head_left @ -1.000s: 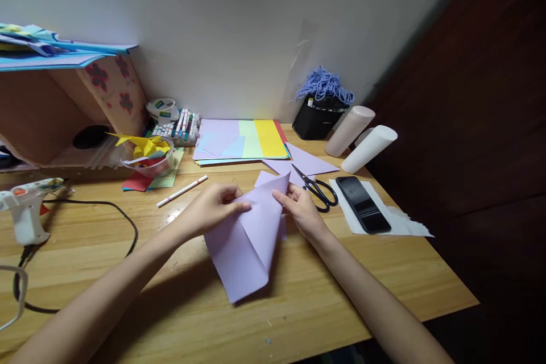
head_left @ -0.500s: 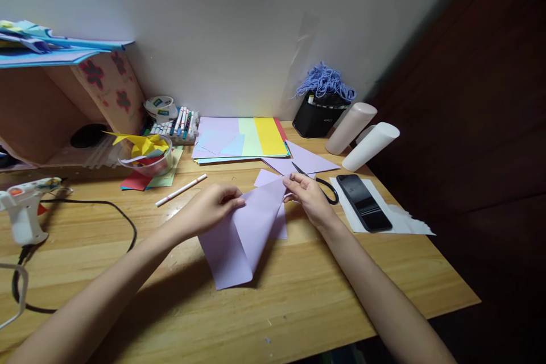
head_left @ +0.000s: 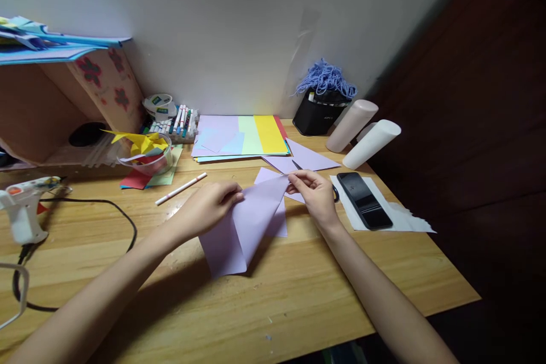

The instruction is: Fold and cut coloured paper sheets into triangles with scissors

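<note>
A folded sheet of purple paper [head_left: 251,219] is held above the wooden desk, its lower part hanging toward me. My left hand [head_left: 217,205] pinches its upper left edge between thumb and fingers. At the sheet's upper right corner, my right hand [head_left: 313,190] has it pinched in the fingertips. Partly covered by the right hand lie black-handled scissors [head_left: 336,193]; only a blade tip and a bit of handle show. More purple paper [head_left: 313,157] lies just beyond, and another purple piece [head_left: 279,224] sticks out from beneath the held sheet.
Stacked coloured sheets [head_left: 247,136] lie at the back. To the right are a black phone [head_left: 364,200], two tilted cylinders [head_left: 371,143] and a black holder [head_left: 319,116] topped with blue yarn. On the left are a marker [head_left: 181,189], a tub of scraps [head_left: 153,165] and a corded glue gun [head_left: 23,213].
The paper's lower edge has risen slightly away from me. My right hand has shifted a little to the right, covering more of the scissors, and both hands keep their pinch.
</note>
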Motion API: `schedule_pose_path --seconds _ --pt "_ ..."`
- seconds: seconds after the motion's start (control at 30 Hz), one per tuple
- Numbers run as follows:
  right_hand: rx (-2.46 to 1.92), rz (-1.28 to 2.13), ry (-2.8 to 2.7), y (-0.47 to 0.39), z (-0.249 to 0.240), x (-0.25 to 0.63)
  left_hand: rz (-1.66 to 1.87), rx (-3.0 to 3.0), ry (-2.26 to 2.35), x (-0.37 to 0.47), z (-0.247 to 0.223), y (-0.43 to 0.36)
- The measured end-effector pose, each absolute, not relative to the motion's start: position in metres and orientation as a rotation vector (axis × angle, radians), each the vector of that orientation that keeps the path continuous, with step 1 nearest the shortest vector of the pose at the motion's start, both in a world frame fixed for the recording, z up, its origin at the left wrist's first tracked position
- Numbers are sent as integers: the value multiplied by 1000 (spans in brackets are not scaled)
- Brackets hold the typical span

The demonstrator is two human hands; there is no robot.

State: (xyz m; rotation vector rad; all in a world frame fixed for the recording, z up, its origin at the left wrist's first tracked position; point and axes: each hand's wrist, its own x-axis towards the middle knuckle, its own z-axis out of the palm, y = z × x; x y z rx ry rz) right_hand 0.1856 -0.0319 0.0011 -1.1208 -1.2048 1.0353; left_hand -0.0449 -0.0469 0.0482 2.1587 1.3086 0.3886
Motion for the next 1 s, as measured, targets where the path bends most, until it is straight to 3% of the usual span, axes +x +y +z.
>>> schedule_pose_path --seconds 0.17,0.83,1.0 --pt "-1107 951 -1160 -35 1 183 380 2172 1331 -45 47 -46" --pt "-1108 1311 -1131 -43 8 180 482 2232 1360 -13 59 -37" --pt "-1151 1267 -1107 -42 5 184 453 2325 1415 -5 68 -33"
